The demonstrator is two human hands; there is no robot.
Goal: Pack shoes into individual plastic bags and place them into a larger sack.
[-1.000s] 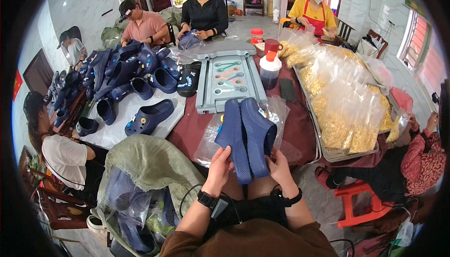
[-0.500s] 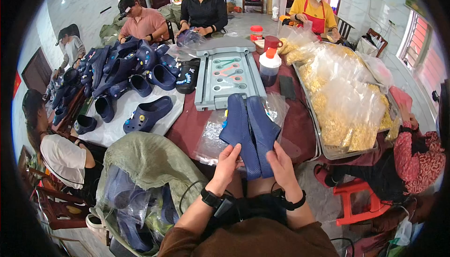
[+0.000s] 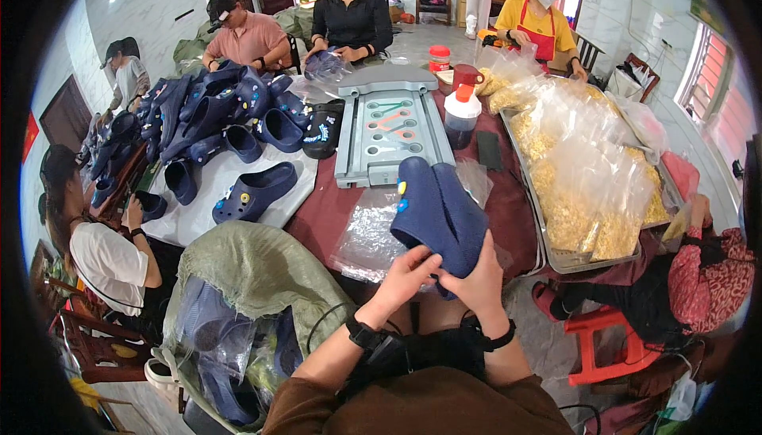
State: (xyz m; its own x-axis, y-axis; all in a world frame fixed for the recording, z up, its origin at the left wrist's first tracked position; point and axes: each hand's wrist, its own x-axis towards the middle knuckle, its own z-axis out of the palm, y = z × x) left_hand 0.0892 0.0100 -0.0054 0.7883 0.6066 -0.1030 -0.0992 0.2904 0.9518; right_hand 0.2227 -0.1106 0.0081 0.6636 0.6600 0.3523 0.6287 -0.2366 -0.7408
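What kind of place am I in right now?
Probably a small footwear packing workshop. Both hands hold a pair of navy clogs, more clogs pile on the table, and a tray of clear plastic bags sits alongside.

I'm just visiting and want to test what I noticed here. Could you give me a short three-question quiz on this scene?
1. True or false: both hands grip the pair of navy clogs.
2. What lies on the table just under the clogs? A) clear plastic bag B) a towel C) a newspaper
3. What colour is the grey tray's neighbour, the squeeze bottle's cap?

Key:
1. True: left hand and right hand hold it.
2. A, clear plastic bag.
3. Orange, on the squeeze bottle beside the grey tray.
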